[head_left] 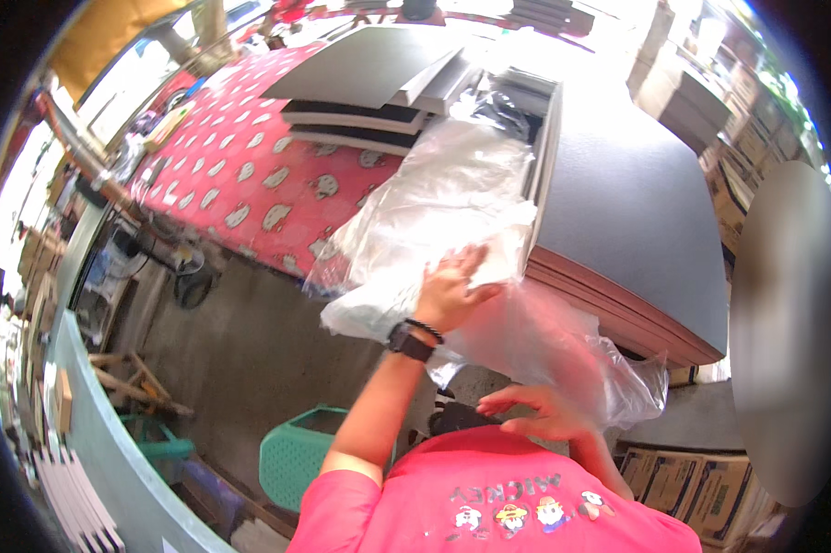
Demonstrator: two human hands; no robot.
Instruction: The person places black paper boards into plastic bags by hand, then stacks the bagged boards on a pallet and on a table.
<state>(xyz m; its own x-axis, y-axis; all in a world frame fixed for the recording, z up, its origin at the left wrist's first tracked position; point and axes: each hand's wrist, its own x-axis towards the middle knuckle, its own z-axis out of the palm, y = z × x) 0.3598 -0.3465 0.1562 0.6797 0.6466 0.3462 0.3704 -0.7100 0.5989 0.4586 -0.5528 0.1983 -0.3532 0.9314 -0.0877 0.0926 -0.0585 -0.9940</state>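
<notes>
A crumpled translucent plastic bag (415,221) with a white, sheet-like content lies on the table's near part and droops over its edge. My left hand (454,284), with a dark watch and bracelet on the wrist, rests on the bag with its fingers spread. Close to my body, my right hand (537,411) is held below the table edge, fingers apart and nothing seen in them. Beside it hangs a loose clear part of the plastic (609,369). A stack of large dark grey boards (632,198) with pinkish edges stands right of the bag.
Grey and black boards (365,69) are piled on a pink patterned tablecloth (250,175). A green plastic stool (291,461) stands on the floor at lower left, near a light blue table edge (111,424). Cardboard cartons (687,488) sit at lower right.
</notes>
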